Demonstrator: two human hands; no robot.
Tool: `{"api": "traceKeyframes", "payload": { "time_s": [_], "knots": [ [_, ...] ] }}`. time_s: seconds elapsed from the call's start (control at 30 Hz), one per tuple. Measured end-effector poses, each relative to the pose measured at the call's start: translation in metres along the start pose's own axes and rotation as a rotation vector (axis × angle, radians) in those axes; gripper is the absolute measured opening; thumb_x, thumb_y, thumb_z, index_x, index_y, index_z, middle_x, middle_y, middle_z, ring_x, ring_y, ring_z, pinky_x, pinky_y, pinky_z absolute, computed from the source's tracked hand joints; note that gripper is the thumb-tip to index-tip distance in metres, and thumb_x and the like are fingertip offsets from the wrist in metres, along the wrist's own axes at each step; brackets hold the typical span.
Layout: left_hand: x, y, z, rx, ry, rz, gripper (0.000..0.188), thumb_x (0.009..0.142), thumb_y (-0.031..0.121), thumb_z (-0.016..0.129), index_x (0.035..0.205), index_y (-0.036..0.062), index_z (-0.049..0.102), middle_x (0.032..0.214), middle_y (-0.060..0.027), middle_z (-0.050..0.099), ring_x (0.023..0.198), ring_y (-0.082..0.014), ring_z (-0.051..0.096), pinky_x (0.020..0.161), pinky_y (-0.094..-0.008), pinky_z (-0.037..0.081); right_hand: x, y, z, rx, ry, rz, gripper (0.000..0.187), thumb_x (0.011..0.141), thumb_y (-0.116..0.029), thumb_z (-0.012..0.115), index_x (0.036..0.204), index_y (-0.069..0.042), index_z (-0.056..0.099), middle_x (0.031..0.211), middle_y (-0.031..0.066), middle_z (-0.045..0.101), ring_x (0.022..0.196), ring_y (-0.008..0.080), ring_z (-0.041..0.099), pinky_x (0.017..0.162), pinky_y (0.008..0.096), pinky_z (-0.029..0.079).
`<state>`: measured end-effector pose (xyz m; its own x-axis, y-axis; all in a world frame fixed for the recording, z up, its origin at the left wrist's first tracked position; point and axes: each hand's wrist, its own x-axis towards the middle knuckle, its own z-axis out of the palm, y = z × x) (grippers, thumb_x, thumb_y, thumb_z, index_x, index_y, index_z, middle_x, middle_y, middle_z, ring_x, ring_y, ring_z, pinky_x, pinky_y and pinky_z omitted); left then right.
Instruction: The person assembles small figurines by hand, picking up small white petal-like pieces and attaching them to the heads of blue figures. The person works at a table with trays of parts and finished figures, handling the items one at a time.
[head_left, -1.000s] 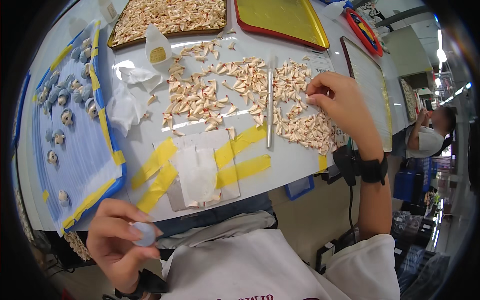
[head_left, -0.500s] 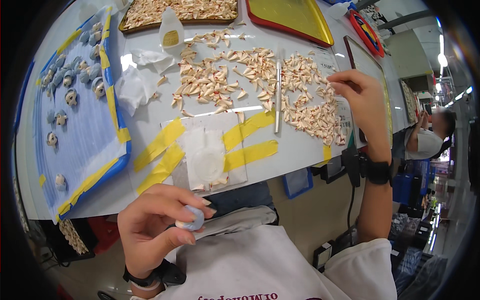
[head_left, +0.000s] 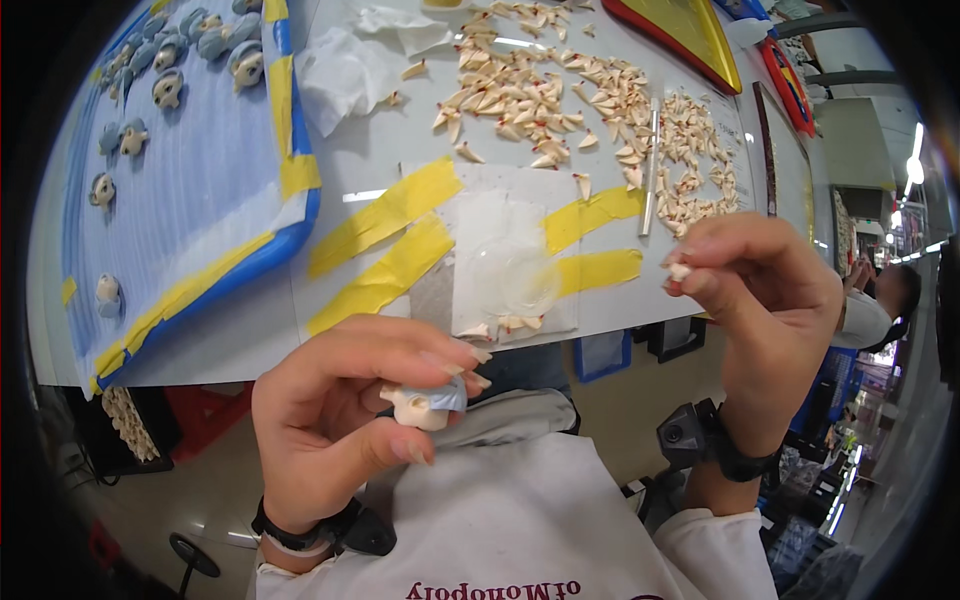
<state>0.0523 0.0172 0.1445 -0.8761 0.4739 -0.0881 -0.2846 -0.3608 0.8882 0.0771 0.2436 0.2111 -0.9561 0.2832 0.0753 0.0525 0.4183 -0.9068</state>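
Note:
Between the thumb and fingers of my left hand is a small doll head, cream-faced with blue-grey hair and hollow eye sockets. My right hand pinches a tiny cream pointed piece, mostly covered by the fingertips, level with the table's front edge. Many similar cream pieces with red tips lie spread over the table. In front of me a clear round dish sits on a white sheet, with a few pieces along the near edge of that sheet.
A blue tray lined with pale sheet and yellow tape holds several doll heads at left. Yellow tape strips cross the table. A metal rod lies among the pieces, crumpled tissue behind. A person sits far right.
My right hand has come back from the pile toward me, now with a small cream piece in its fingers. My left hand has turned the doll head so its face shows. The view has shifted.

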Motion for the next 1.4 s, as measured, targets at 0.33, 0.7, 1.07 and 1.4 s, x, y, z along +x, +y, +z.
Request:
{"api": "traceKeyframes", "payload": {
  "time_s": [0.33, 0.7, 1.07, 1.4],
  "knots": [
    [0.000, -0.031, -0.009, -0.025, -0.021, 0.295, 0.047, 0.068, 0.026, 0.077, 0.098, 0.0002, 0.052, 0.101, -0.0182, 0.052, 0.075, -0.0207, 0.061, 0.056, -0.0226, 0.049, 0.022, -0.014, 0.036, -0.500, -0.272, -0.343, 0.017, 0.056, 0.009, 0.063, 0.069, 0.000, 0.058, 0.074, 0.0058, 0.053, 0.070, 0.0153, 0.049, 0.065, 0.0258, 0.038],
    [-0.001, -0.019, -0.008, 0.160, -0.004, 0.300, 0.040, 0.069, 0.016, 0.075, 0.096, -0.0033, 0.054, 0.094, -0.0185, 0.055, 0.079, -0.0225, 0.059, 0.064, -0.0260, 0.048, -0.012, -0.028, 0.038, 0.011, -0.281, -0.184, 0.015, 0.067, 0.001, 0.070, 0.076, -0.005, 0.059, 0.077, 0.0071, 0.048, 0.069, 0.0135, 0.048, 0.063, 0.0228, 0.039],
    [-0.003, 0.003, 0.008, 0.645, -0.087, 0.485, 0.033, 0.065, 0.007, 0.075, 0.091, -0.0051, 0.060, 0.091, -0.0201, 0.057, 0.082, -0.0224, 0.056, 0.071, -0.0277, 0.046, -0.021, -0.017, 0.039, -0.202, -0.300, -0.441, 0.021, 0.069, 0.005, 0.066, 0.080, -0.010, 0.057, 0.077, 0.0046, 0.050, 0.063, 0.0140, 0.047, 0.057, 0.0229, 0.037],
    [-0.003, -0.002, -0.002, 0.428, 0.066, 0.325, 0.044, 0.067, 0.014, 0.076, 0.098, -0.0005, 0.049, 0.096, -0.0135, 0.045, 0.074, -0.0216, 0.058, 0.056, -0.0232, 0.048, 0.051, 0.009, -0.021, -0.551, -0.185, -0.204, 0.020, 0.066, 0.006, 0.060, 0.085, 0.002, 0.057, 0.081, 0.0038, 0.054, 0.073, 0.0106, 0.047, 0.067, 0.0220, 0.037]
  ]
}}
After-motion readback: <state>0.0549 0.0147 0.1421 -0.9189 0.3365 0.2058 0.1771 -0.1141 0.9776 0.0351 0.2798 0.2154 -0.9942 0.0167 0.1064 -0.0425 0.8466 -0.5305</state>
